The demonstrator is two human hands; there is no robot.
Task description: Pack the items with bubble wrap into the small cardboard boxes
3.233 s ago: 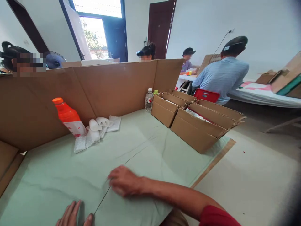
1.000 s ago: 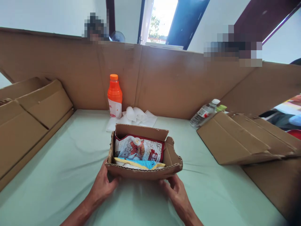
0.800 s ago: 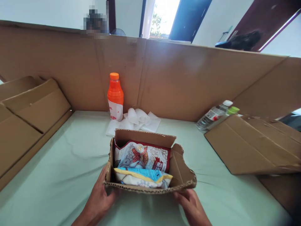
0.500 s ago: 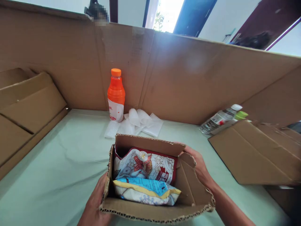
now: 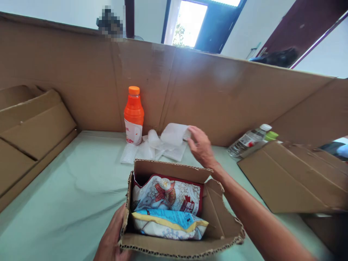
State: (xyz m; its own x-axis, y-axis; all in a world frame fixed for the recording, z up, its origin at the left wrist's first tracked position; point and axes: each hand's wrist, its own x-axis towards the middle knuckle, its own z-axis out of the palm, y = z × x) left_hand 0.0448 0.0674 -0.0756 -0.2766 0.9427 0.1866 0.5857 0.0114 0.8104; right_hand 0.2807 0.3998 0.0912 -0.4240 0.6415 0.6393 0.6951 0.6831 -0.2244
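Head view: right hand (image 5: 200, 146) has left the box (image 5: 179, 214) and now pinches a white sheet (image 5: 174, 134) at centre; left hand (image 5: 111, 239) still grips the box's lower-left corner.

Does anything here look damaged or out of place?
The open cardboard box by the left hand has ragged, torn edges. A clear water bottle lies tipped over at the right, while the orange bottle stands upright.

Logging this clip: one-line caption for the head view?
Left hand steadies an open snack-filled cardboard box; right hand lifts a white bubble-wrap sheet beside an orange bottle.
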